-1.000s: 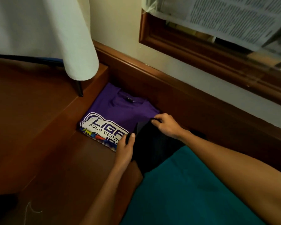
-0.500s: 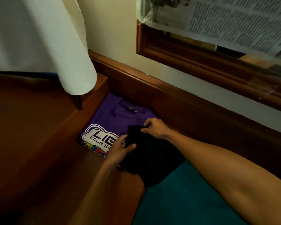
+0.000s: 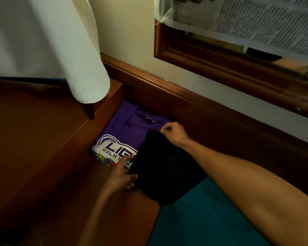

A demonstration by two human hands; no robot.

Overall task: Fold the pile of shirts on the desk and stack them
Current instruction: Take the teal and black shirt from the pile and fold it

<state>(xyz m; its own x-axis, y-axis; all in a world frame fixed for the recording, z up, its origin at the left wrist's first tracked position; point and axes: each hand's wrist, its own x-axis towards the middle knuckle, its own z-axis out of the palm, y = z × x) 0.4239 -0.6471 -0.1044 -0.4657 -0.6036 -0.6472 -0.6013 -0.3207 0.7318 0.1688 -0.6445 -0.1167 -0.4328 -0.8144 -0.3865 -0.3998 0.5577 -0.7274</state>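
Gripping the black shirt [image 3: 164,167], left hand [image 3: 122,176] (thumb on top) and right hand [image 3: 173,133].

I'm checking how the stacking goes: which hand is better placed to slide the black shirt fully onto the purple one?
Probably the left hand. It grips the black shirt's near edge, on the side facing the purple shirt, so it can draw it across. The right hand pinches only the far corner and would mostly steady it.
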